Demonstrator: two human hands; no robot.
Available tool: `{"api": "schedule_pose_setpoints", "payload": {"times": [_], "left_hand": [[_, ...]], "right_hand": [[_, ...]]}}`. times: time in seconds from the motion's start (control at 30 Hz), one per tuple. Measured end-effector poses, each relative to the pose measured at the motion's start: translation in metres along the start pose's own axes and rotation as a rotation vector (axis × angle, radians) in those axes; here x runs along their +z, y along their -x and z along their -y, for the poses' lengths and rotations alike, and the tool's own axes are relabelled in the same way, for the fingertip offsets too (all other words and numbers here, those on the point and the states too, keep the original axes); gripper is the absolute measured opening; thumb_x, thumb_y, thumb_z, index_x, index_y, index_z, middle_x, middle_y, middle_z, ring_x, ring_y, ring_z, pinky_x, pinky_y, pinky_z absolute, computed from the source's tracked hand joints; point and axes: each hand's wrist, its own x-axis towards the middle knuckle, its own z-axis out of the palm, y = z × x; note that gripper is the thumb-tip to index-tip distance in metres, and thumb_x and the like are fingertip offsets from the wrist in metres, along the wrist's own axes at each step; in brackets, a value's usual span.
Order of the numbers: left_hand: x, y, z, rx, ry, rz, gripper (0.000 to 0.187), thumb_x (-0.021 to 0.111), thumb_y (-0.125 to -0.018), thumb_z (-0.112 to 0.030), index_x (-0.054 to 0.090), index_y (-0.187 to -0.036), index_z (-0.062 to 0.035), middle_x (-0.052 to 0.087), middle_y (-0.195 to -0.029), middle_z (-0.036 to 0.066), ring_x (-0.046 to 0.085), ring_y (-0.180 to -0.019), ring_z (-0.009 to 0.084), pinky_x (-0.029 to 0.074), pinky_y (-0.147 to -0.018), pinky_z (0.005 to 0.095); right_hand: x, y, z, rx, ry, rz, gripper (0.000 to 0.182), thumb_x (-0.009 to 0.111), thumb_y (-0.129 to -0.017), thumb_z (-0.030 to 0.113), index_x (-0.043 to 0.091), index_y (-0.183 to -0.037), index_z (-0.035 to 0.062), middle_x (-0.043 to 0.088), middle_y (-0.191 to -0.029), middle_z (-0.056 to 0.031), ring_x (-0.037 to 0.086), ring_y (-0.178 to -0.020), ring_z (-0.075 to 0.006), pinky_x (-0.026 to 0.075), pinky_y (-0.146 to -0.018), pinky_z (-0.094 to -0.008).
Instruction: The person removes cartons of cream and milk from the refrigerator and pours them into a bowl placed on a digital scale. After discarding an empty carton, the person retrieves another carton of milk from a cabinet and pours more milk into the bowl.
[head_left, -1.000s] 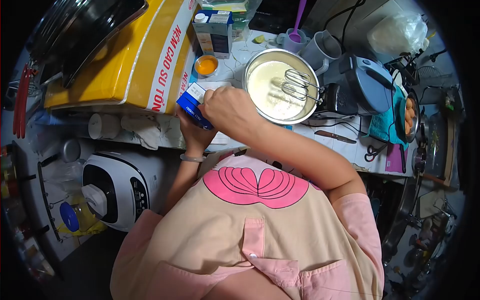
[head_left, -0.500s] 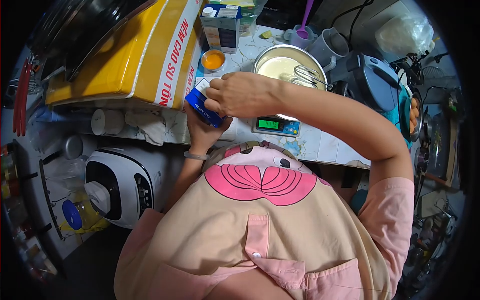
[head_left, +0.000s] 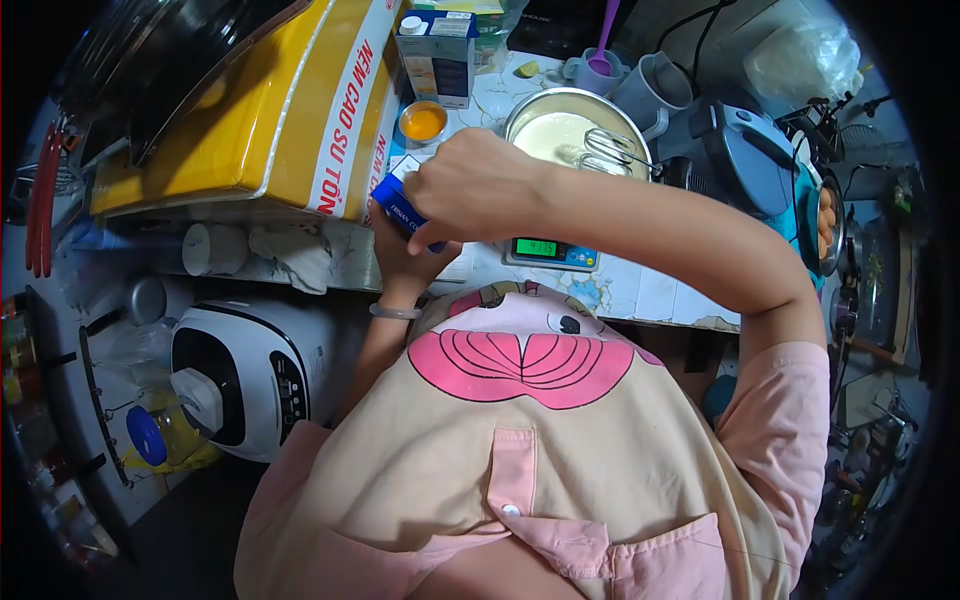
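My left hand [head_left: 403,262] is wrapped round the lower part of a blue and white carton [head_left: 402,208]. Over the carton's top lies my right hand [head_left: 475,185], its fingers curled and pressed on the carton's upper side; what the fingertips pinch is hidden. Right of the hands, a steel bowl [head_left: 640,130] with pale cream mixture and mixer beaters [head_left: 607,148] stands behind a digital scale [head_left: 553,253] with a lit green display. A small metal bowl of orange liquid [head_left: 424,122] is just beyond my hands.
A yellow box [head_left: 215,110] fills the left of the counter, beside a second carton [head_left: 440,62]. Jugs [head_left: 652,92] stand behind the steel bowl. A grey-blue appliance [head_left: 745,160] and a bowl of eggs [head_left: 827,225] are on the right. A white cooker [head_left: 235,375] sits below left.
My right hand has turned over the carton's top, with its knuckles and wrist slightly higher. My left hand still holds the carton. The view has shifted slightly.
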Motion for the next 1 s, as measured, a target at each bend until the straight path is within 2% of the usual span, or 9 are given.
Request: {"api": "schedule_pose_setpoints", "payload": {"times": [0.07, 0.17, 0.33, 0.43, 0.6, 0.7, 0.8, 0.87, 1.0], "left_hand": [[-0.001, -0.001, -0.003, -0.073, 0.135, 0.019, 0.103, 0.089, -0.051, -0.033, 0.029, -0.128, -0.0018, 0.054, -0.114, 0.015, 0.059, -0.104, 0.0293, 0.048, -0.088, 0.0386], [-0.004, 0.0, -0.005, -0.083, 0.179, 0.028, 0.103, 0.089, -0.05, -0.032, 0.029, -0.128, -0.0024, 0.054, -0.114, 0.015, 0.059, -0.104, 0.0295, 0.048, -0.088, 0.0385], [-0.001, 0.001, 0.007, -0.07, 0.207, 0.072, 0.101, 0.089, -0.051, -0.029, 0.03, -0.128, -0.0033, 0.055, -0.115, 0.015, 0.059, -0.104, 0.0294, 0.048, -0.089, 0.0383], [0.004, 0.001, 0.007, -0.089, 0.26, 0.071, 0.1, 0.09, -0.052, -0.03, 0.03, -0.128, -0.0037, 0.055, -0.115, 0.016, 0.06, -0.104, 0.0293, 0.048, -0.089, 0.0382], [-0.002, -0.002, -0.003, -0.021, 0.189, 0.027, 0.1, 0.09, -0.054, -0.035, 0.03, -0.128, -0.0046, 0.055, -0.115, 0.015, 0.059, -0.104, 0.0298, 0.048, -0.089, 0.0378], [-0.002, -0.001, 0.001, 0.024, 0.094, 0.023, 0.1, 0.09, -0.055, -0.038, 0.029, -0.128, -0.0051, 0.055, -0.114, 0.015, 0.059, -0.105, 0.0302, 0.048, -0.088, 0.0376], [0.0, -0.001, 0.003, 0.051, 0.019, 0.02, 0.099, 0.089, -0.057, -0.04, 0.028, -0.128, -0.0059, 0.055, -0.114, 0.015, 0.059, -0.105, 0.0306, 0.049, -0.087, 0.0374], [-0.003, 0.0, -0.003, -0.031, -0.001, 0.088, 0.099, 0.088, -0.058, -0.042, 0.028, -0.128, -0.0058, 0.054, -0.115, 0.014, 0.06, -0.105, 0.0306, 0.049, -0.087, 0.0373], [-0.006, 0.001, 0.001, 0.0, -0.034, 0.099, 0.1, 0.088, -0.058, -0.043, 0.027, -0.128, -0.0056, 0.054, -0.114, 0.013, 0.06, -0.105, 0.03, 0.05, -0.086, 0.037]], "right_hand": [[0.006, 0.0, 0.004, 0.077, 0.022, 0.06, 0.016, 0.067, -0.075, 0.012, 0.066, -0.088, 0.0029, 0.066, -0.082, -0.0094, 0.068, -0.071, -0.0285, 0.053, -0.06, -0.0388], [0.019, 0.006, 0.006, 0.019, 0.126, -0.157, 0.016, 0.066, -0.08, 0.018, 0.067, -0.078, 0.0024, 0.066, -0.068, -0.0098, 0.068, -0.064, -0.0273, 0.053, -0.057, -0.0379], [0.017, 0.01, 0.007, 0.005, 0.176, -0.266, 0.021, 0.063, -0.083, 0.022, 0.067, -0.079, 0.0018, 0.066, -0.068, -0.0127, 0.068, -0.064, -0.0267, 0.052, -0.053, -0.0359], [0.002, 0.013, 0.022, 0.314, -0.089, -0.096, 0.021, 0.061, -0.084, 0.02, 0.065, -0.081, -0.001, 0.065, -0.068, -0.0145, 0.068, -0.065, -0.0264, 0.052, -0.053, -0.0345], [0.031, 0.009, 0.027, 0.4, -0.07, -0.12, 0.021, 0.06, -0.083, 0.017, 0.063, -0.086, -0.0028, 0.065, -0.071, -0.0138, 0.068, -0.064, -0.0259, 0.052, -0.054, -0.0345], [0.036, 0.014, 0.014, 0.156, 0.139, -0.222, 0.024, 0.061, -0.084, 0.018, 0.061, -0.091, -0.0047, 0.065, -0.078, -0.0143, 0.068, -0.07, -0.0258, 0.054, -0.058, -0.0342], [0.035, 0.013, 0.005, 0.06, 0.132, -0.224, 0.023, 0.063, -0.082, 0.015, 0.062, -0.096, -0.0032, 0.065, -0.082, -0.0139, 0.068, -0.075, -0.026, 0.055, -0.061, -0.0356], [0.036, 0.014, -0.001, 0.012, 0.128, -0.224, 0.023, 0.064, -0.081, 0.014, 0.062, -0.098, -0.0024, 0.064, -0.084, -0.0138, 0.068, -0.078, -0.0261, 0.055, -0.062, -0.0362], [0.035, 0.014, -0.004, -0.166, 0.042, -0.45, 0.029, 0.066, -0.078, 0.008, 0.062, -0.106, 0.0011, 0.064, -0.084, -0.013, 0.068, -0.081, -0.027, 0.056, -0.066, -0.0384]]}}
